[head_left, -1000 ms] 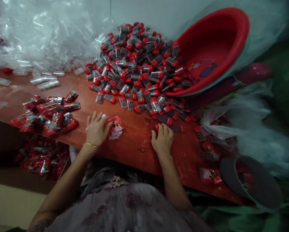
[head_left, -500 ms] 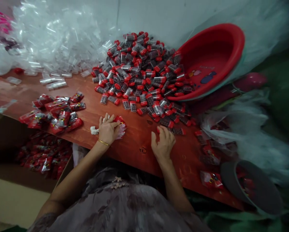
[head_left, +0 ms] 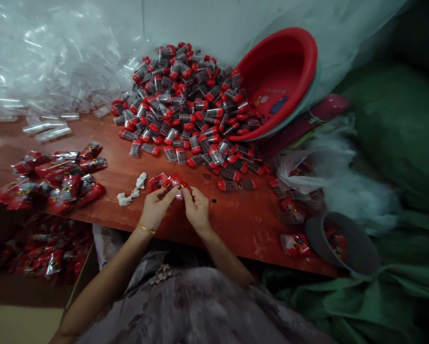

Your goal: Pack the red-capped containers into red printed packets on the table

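My left hand (head_left: 156,206), with a gold bracelet on the wrist, and my right hand (head_left: 196,208) meet near the front edge of a reddish wooden table (head_left: 236,217). Both pinch a small red printed packet (head_left: 171,182) between their fingertips. A crumpled white scrap (head_left: 132,193) lies just left of my left hand. Beyond my hands spreads a big heap of small clear tubes with red caps (head_left: 189,105).
A tilted red basin (head_left: 279,81) leans at the heap's right. Filled red packets (head_left: 57,174) lie at the left, more in a box (head_left: 38,248) below the table edge. Clear empty wrappers (head_left: 49,71) pile at the back left. A grey bowl (head_left: 343,243) sits at the right.
My right hand left the loose tubes and moved left to join my left hand on the red packet, which is now lifted between both. The white scrap came into sight.
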`<state>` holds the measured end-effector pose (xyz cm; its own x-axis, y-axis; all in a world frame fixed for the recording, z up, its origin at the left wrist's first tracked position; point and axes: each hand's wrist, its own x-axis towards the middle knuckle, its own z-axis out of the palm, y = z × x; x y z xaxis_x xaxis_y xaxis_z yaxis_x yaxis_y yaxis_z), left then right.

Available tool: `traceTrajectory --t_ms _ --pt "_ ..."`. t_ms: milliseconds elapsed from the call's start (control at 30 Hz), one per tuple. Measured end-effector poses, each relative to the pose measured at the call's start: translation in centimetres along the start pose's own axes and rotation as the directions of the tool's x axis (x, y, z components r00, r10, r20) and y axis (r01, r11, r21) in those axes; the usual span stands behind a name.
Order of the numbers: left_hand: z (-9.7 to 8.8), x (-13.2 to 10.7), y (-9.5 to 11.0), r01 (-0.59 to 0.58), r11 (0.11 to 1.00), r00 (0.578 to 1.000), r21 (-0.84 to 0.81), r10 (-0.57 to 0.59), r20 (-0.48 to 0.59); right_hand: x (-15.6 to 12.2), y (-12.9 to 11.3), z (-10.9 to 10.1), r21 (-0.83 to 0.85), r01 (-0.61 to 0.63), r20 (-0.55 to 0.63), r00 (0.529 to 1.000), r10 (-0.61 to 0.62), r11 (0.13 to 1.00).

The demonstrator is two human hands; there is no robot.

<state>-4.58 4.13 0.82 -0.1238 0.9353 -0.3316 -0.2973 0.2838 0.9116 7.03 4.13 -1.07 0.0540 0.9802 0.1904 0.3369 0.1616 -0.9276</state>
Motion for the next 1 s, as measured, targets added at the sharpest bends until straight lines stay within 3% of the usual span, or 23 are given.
traceTrajectory --t_ms 67,200,267,367,433,500,567,667,767,900,1000 --pt "0.9 0.0 -0.2 0.049 0.992 0.999 -0.112 -0.048 0.016 -0.5 0.2 -0.2 -0.046 0.010 -0.012 1.000 -0.010 0.999" --pt "2.1 0.0 -0.2 0.117 0.976 0.993 -0.182 -0.121 -0.009 -0.3 0.7 -1.9 -0.280 0.115 0.049 0.993 -0.105 0.953" --pt "2.1 0.1 0.1 0.156 0.970 0.987 -0.185 -0.161 -0.014 0.6 1.5 -4.2 -0.356 0.179 0.088 0.984 -0.158 0.917" --pt "1.4 0.5 0.5 0.188 0.965 0.981 -0.186 -0.194 -0.017 2.2 3.4 -8.7 -0.483 0.162 0.060 0.987 -0.152 0.861" --pt "1.0 0.7 0.6 0.203 0.964 0.979 -0.174 -0.206 0.000 3.0 4.8 -11.3 -0.766 0.065 0.048 0.998 -0.045 0.640" --pt "0.8 0.7 0.5 0.221 0.962 0.975 -0.159 -0.219 0.028 3.3 6.0 -12.8 -0.889 0.023 0.040 0.999 0.028 0.458" --pt "0.8 0.6 0.3 0.230 0.960 0.973 -0.157 -0.226 0.043 3.1 6.8 -13.3 -0.921 0.014 0.049 0.996 0.079 0.390" --pt "0.8 0.3 0.0 0.227 0.957 0.974 -0.179 -0.224 0.039 2.2 7.3 -12.6 -0.905 0.021 0.066 0.994 0.092 0.425" --pt "0.6 0.0 0.0 0.240 0.950 0.970 -0.202 -0.243 0.010 1.1 7.4 -11.5 -0.863 0.033 0.049 0.999 0.019 0.504" --pt "0.2 -0.3 0.4 0.228 0.954 0.972 -0.197 -0.233 -0.001 -0.8 7.1 -10.4 -0.641 -0.060 -0.073 0.997 0.017 0.765" --pt "0.0 -0.2 0.6 0.217 0.958 0.975 -0.187 -0.221 -0.002 -2.6 6.0 -9.3 -0.464 -0.094 -0.053 0.996 0.078 0.881"
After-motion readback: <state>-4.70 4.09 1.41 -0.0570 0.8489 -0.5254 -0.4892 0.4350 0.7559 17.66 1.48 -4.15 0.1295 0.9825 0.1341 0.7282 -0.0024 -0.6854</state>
